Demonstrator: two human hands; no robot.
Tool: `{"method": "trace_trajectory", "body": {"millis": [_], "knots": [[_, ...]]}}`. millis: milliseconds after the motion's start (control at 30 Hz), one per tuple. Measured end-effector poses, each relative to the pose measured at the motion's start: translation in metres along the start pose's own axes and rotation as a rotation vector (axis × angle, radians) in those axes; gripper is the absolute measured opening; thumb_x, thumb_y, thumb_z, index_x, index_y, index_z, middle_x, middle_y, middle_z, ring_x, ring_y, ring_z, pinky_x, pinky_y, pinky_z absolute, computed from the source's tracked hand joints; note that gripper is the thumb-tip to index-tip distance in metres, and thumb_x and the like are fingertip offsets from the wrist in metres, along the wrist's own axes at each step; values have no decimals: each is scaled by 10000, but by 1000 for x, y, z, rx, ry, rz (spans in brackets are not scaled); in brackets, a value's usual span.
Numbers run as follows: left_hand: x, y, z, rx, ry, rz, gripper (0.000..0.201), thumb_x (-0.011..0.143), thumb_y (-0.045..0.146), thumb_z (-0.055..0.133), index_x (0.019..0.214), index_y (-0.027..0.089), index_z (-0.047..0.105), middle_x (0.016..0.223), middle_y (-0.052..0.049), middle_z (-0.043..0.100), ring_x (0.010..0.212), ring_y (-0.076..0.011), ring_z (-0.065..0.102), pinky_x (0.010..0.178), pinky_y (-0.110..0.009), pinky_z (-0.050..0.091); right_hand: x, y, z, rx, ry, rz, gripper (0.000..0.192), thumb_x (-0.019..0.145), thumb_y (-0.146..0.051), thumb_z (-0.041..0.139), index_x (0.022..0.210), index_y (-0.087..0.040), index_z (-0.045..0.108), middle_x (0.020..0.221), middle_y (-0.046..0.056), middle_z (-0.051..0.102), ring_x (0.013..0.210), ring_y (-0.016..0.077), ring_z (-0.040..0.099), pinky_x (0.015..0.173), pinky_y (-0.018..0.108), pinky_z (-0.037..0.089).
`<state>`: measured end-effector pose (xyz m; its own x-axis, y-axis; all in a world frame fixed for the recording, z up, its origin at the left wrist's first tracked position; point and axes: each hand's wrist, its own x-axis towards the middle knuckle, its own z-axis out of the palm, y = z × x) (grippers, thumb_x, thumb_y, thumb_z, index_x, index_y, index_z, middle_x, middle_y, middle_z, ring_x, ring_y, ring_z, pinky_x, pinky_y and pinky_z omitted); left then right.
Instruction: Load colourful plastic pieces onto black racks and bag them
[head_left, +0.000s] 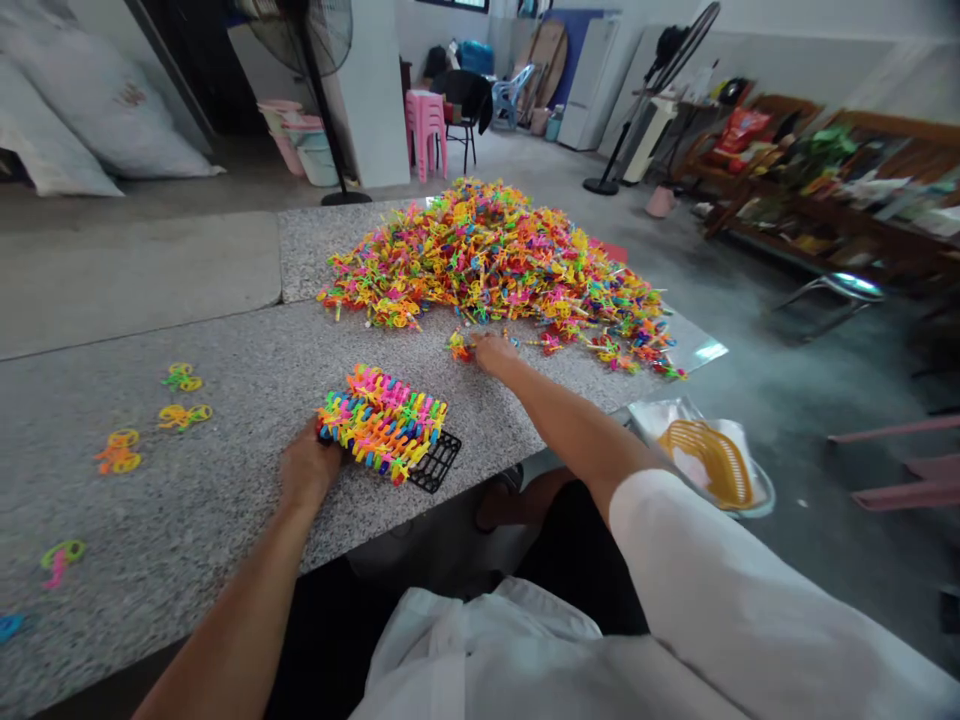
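Beyond our fingers spreads the heap of bright plastic pieces (495, 255), our left hand (306, 468) grips the filled black rack (390, 425) rightward, and our right hand (491, 350) pinches one loose piece (459, 346) at its edge.

No text, label, brand, number or sign can be read anywhere.

Free room vs. blockers on the granite table (247, 360)

Bare stone btwn the black grid rack (439, 463), loaded w/ coloured clips, & the big pile of plastic clips (495, 260): open lane. Left side mostly open, only stray clip pieces (180, 395) dotted about. Pile blocks the far right end; rack sits at the near edge.
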<state>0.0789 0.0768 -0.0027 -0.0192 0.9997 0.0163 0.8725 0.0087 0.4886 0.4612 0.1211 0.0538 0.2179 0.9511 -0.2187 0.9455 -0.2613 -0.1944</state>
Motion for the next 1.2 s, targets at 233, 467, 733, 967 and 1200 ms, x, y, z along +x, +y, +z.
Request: {"method": "trace_trajectory", "body": {"millis": [233,467,733,967,1200], "knots": [[-1,4,-3,-16,5,2,346,911,351,651,1238,277,739,1114,-103,817,1089,-373,756,837,-386,560,-38,9,17,75,108,53,274,1026,-186,573,1223,-115,750,1226,179,787,1139,262,733,913,283,523],[-7,10,-5,-30,-16,14,374,964,343,615,1302,216,713,1231,-120,796,1165,-342,735,923,-369,534,-161,-26,75,905,-20,20,237,958,-262,613,724,-227,595,516,-47,572,476,141,573,541,235,463],[-7,9,0,16,-1,-12,351,962,340,593,1262,221,732,1191,-115,811,1128,-308,751,907,-342,527,-203,-77,112,907,-129,51,176,974,-271,641,809,-227,684,668,12,710,600,198,689,597,277,518],[-8,9,0,-7,-3,3,360,963,337,591,1282,230,719,1194,-106,810,1136,-298,748,914,-331,524,-205,-88,116,541,57,-21,169,1006,-286,669,1096,-190,775,1039,115,824,993,278,768,801,300,487],[-7,6,3,-13,1,7,343,958,333,593,1256,235,731,1166,-107,814,1136,-316,751,896,-336,525,-206,-100,117,320,11,-23,284,1057,-327,624,1265,-154,711,1101,159,815,1026,298,772,836,318,491]]}}
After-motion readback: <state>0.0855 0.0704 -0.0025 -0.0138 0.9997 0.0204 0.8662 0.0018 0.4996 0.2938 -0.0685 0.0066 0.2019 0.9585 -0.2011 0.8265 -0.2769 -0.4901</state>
